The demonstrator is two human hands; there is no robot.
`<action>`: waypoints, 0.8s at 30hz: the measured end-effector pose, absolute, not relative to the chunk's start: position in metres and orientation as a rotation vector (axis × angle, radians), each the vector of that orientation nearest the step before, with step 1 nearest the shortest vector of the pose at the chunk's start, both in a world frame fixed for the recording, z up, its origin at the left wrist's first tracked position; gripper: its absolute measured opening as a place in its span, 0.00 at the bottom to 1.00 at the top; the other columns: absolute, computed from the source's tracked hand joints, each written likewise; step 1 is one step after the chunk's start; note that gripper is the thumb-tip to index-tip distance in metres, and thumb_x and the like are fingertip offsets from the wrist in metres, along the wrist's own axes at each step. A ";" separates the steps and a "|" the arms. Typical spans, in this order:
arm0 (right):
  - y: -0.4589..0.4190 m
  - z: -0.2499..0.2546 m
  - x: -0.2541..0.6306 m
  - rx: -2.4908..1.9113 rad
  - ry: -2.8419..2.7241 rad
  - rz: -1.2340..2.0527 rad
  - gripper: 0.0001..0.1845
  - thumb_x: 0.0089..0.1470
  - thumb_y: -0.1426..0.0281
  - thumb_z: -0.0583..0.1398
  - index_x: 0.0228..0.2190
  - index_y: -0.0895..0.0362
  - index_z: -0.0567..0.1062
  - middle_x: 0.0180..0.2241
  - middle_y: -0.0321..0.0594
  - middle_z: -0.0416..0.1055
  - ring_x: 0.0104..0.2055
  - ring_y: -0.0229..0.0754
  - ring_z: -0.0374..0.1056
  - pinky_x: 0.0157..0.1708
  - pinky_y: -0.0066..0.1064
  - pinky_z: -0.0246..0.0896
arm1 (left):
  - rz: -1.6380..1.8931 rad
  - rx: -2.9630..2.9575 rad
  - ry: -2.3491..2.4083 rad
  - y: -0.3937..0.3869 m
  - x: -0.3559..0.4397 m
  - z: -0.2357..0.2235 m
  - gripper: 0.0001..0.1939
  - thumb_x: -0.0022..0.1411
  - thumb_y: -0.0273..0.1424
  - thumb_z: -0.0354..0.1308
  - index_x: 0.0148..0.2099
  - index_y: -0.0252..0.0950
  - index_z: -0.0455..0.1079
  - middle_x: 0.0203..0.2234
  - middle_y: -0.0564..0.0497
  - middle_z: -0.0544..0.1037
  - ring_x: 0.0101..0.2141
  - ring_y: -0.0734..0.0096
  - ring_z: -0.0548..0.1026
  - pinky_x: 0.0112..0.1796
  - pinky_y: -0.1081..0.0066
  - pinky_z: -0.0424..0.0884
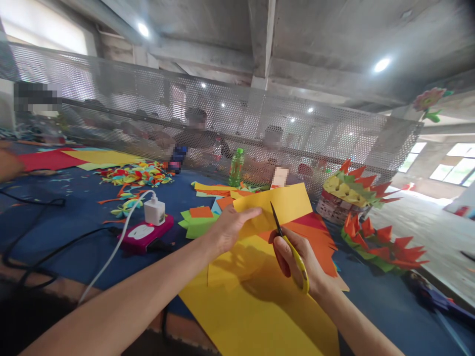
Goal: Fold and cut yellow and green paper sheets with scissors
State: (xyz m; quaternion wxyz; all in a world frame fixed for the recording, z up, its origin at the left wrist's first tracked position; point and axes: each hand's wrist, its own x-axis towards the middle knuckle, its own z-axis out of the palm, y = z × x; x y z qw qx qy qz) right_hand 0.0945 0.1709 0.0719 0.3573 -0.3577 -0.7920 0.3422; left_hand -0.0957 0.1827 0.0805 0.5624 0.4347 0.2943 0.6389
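Observation:
My left hand pinches the left end of a yellow paper strip, thumb on top, holding it up above the table. In my right hand is a pair of scissors with yellow handles, fingers wrapped around them. The dark blades point up and lie in front of the strip; whether they are cutting into it I cannot tell. Below both hands a large yellow sheet covers the near part of the table. Orange paper sheets lie under and to the right of it.
Left on the blue table sits a magenta power strip with a white charger and cables. Behind are a pile of paper scraps and a green bottle. Folded-paper crowns stand right. A perforated screen runs along the back.

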 end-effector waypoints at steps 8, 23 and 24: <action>0.170 0.069 0.093 -0.968 -1.982 0.912 0.28 0.60 0.41 0.52 0.28 0.52 0.59 0.13 0.26 0.57 0.15 0.32 0.52 0.16 0.26 0.46 | 1.484 0.952 0.718 0.181 -0.094 0.084 0.18 0.48 0.34 0.73 0.42 0.34 0.81 0.40 0.43 0.85 0.40 0.54 0.82 0.45 0.60 0.76; 0.181 0.057 0.095 -0.955 -1.940 0.898 0.26 0.58 0.44 0.58 0.27 0.54 0.65 0.14 0.25 0.54 0.14 0.29 0.50 0.13 0.23 0.43 | 1.500 0.927 0.731 0.186 -0.096 0.080 0.18 0.47 0.33 0.74 0.41 0.33 0.81 0.40 0.42 0.84 0.38 0.57 0.81 0.43 0.61 0.75; 0.181 0.057 0.095 -0.954 -1.960 0.877 0.26 0.58 0.44 0.58 0.28 0.54 0.66 0.14 0.25 0.55 0.14 0.29 0.51 0.13 0.22 0.43 | 1.502 0.933 0.734 0.186 -0.096 0.080 0.18 0.47 0.33 0.74 0.41 0.33 0.81 0.40 0.43 0.84 0.38 0.57 0.81 0.43 0.62 0.75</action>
